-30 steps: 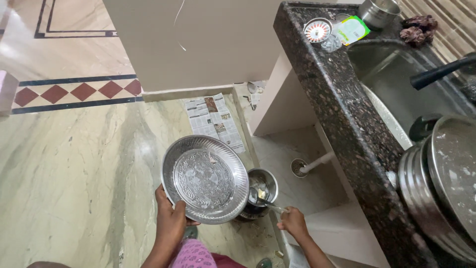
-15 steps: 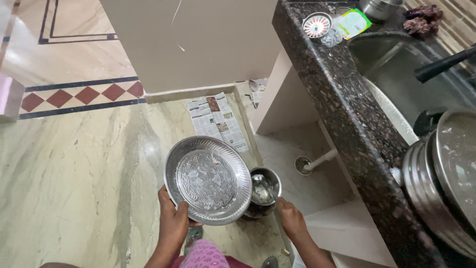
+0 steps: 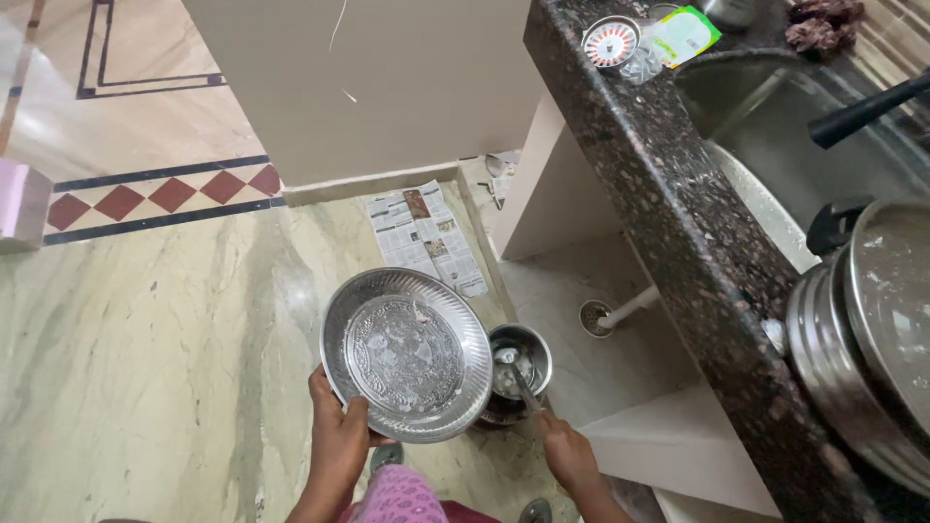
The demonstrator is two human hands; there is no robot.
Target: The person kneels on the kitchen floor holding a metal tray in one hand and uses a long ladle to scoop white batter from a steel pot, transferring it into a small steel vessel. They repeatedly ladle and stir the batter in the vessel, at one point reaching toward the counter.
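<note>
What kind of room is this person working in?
Most likely a home kitchen's washing-up corner. A dark granite counter holds a steel sink, stacked steel pots stand on it, and the left hand holds a steel plate over the marble floor.

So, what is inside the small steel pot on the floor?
A spoon stands in the small steel pot, held by the right hand. The steel plate in the left hand covers the pot's left side.

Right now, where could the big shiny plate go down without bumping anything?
The marble floor left of the steel plate is bare, bordered by the diamond tile strip and the newspaper. It is crowded by the small steel pot, and on the counter beside the stacked vessels.
</note>
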